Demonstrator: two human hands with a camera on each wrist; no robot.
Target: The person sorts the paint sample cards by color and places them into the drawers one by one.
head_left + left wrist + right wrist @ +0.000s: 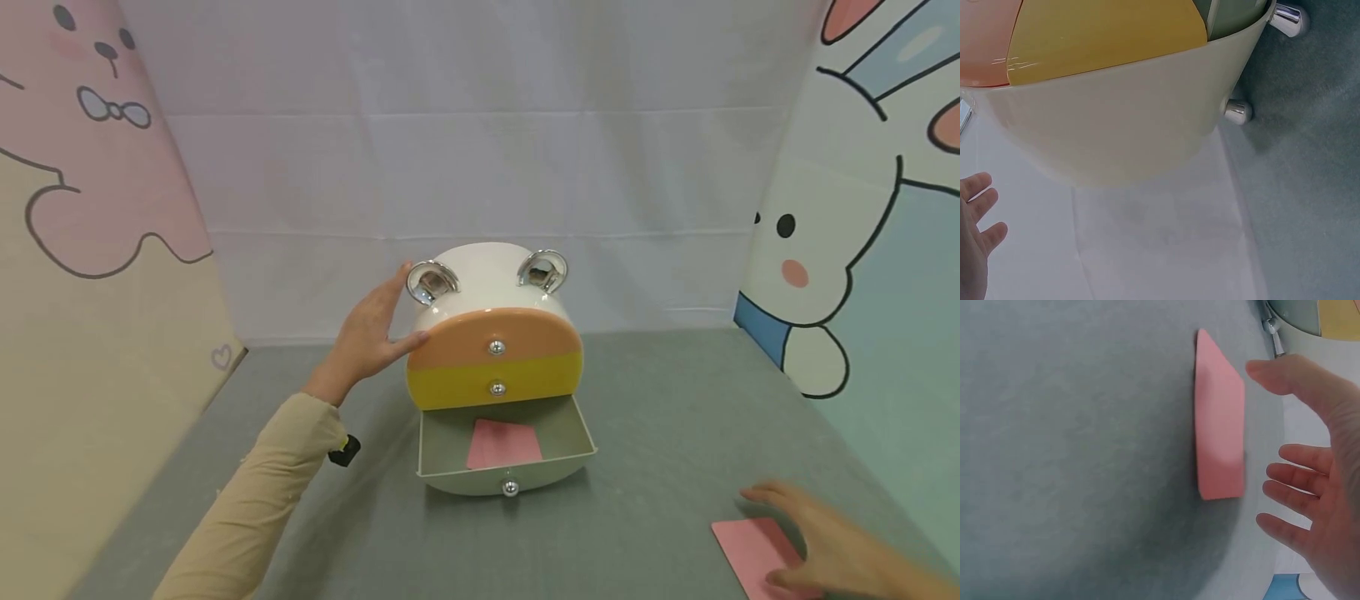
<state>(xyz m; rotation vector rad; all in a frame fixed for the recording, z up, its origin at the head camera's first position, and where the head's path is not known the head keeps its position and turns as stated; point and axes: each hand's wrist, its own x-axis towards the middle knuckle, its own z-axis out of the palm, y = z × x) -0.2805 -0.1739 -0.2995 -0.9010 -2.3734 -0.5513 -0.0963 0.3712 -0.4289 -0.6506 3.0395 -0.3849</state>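
A small drawer box [495, 367] with a white top and silver ears stands at the middle of the table. Its orange and yellow drawers are closed, and its green bottom drawer [442, 442] is pulled out. Inside that drawer lies a pink piece [502, 444]. My left hand [371, 329] is at the box's left side, fingers extended near the left ear; the left wrist view shows its fingers apart from the wall. Over a second flat pink piece [757, 550] at the right, my right hand [832, 542] hovers with fingers spread, holding nothing.
A grey cloth [660, 417] covers the table. White fabric [480, 167] hangs behind the box, with printed panels at left and right. Round silver knobs [510, 487] stick out from the drawer fronts.
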